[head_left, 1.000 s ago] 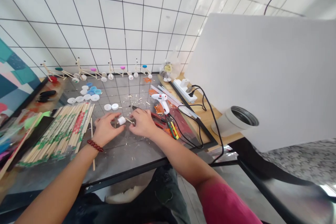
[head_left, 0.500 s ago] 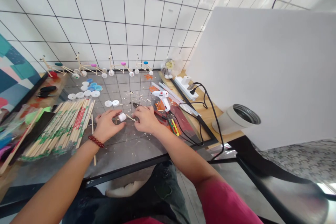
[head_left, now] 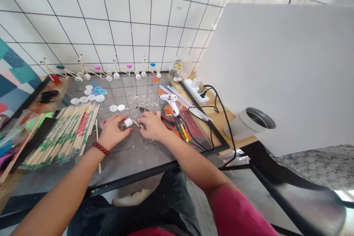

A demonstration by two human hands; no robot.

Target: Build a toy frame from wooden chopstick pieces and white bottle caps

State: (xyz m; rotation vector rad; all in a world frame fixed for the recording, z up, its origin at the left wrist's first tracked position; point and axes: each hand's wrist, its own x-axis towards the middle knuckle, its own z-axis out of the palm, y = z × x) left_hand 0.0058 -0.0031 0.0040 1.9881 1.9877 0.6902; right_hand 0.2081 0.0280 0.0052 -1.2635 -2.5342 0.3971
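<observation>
White stubby cylinder (head_left: 128, 122), pinched in left hand's grip (head_left: 112, 131), right hand's grip (head_left: 152, 125) unclear.

The small cylinder (head_left: 128, 122) and glue gun (head_left: 171, 99) are white, the beaded bracelet (head_left: 101, 148) dark red, the sleeve (head_left: 238, 208) magenta. The white wall tiles (head_left: 116, 5) show a black grid.

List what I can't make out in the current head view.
Head view:
Right hand: its own back hides whether it grips the small stick.
White piece at the left hand: underside faces away from the camera.
Lettering on the wrapped sticks: too small and blurred.
Clear bag by the wall: contents blurred.
Plastic packets: cut off by the left edge.
</observation>
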